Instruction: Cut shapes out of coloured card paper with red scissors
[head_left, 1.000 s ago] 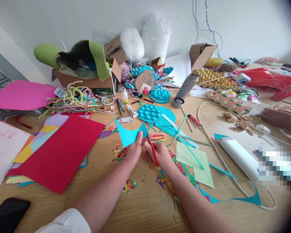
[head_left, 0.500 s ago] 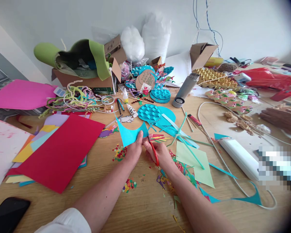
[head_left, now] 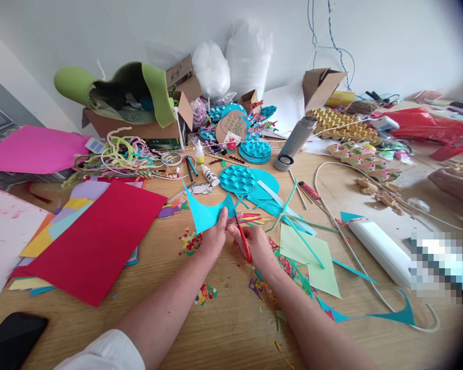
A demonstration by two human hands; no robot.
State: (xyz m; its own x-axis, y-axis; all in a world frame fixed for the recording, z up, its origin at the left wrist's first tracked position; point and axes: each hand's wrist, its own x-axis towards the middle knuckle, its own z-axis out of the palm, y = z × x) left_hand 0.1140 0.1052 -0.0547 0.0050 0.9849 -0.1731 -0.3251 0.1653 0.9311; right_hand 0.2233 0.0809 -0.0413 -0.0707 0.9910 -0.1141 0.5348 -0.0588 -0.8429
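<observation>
Ref. pt: grey flask (head_left: 296, 140), qty 1.

Blue card (head_left: 204, 216), qty 1: held up on near side of flask, to its L; upper edge curved in.
L hand (head_left: 213, 235): thumb & fingers pinching card near its R end.
Red scissors (head_left: 248, 245), qty 1: near side of flask, to its L; blades at card's R edge, exact bite can't tell.
R hand (head_left: 253, 245): fingers wrapped round scissor handles.
Step (judged): cutting card. Next snip would call for firm L pinch, fingertips clear of blades.

Also, all rel. to flask:
Glue bottles (head_left: 210, 176), qty 2: L.
Blue bumpy discs (head_left: 237, 180), min. 2: just L; stacked layers not countable.
White stuffing bundles (head_left: 211, 70), qty 2: behind, L.
Red sheet (head_left: 100, 244), qty 1: well L, near side.
Pink sheet (head_left: 38, 149), qty 1: far L.
Pale-green sheet (head_left: 312, 259), qty 1: near side.
Scrap heaps (head_left: 206, 295), approx. 3: near side, mostly L.
Black phone (head_left: 13, 339), qty 1: far L, nearest edge.
Co-worker's hand (head_left: 453, 186), qty 1: far R, blurred; grip can't tell.
</observation>
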